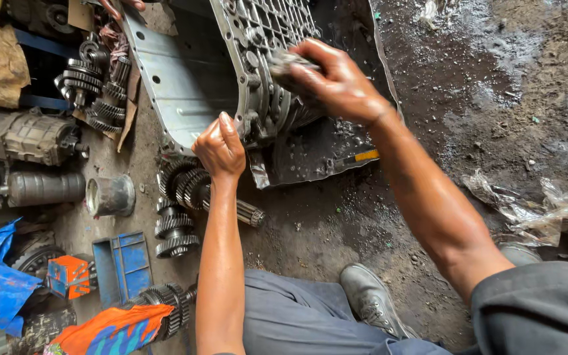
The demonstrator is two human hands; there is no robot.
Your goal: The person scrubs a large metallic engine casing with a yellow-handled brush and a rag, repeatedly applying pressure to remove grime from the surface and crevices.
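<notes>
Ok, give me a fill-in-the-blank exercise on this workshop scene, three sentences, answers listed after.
1. The left hand grips the lower edge of the ribbed metal ____.
2. The right hand presses a grimy brush against the casing, which lies in a metal ____.
3. The toothed parts on the floor below the left hand are ____.

Missing words: casing; tray; gears

Left of the grey ribbed metal gearbox casing (258, 66): crowded with dark steel toothed gear shafts (182, 197), a short grey metal cylinder (110, 195) and a blue plastic tray (123, 263). Right: open, wet dark dirt floor (494, 85); crumpled clear plastic wrap (534, 204) only.
</notes>
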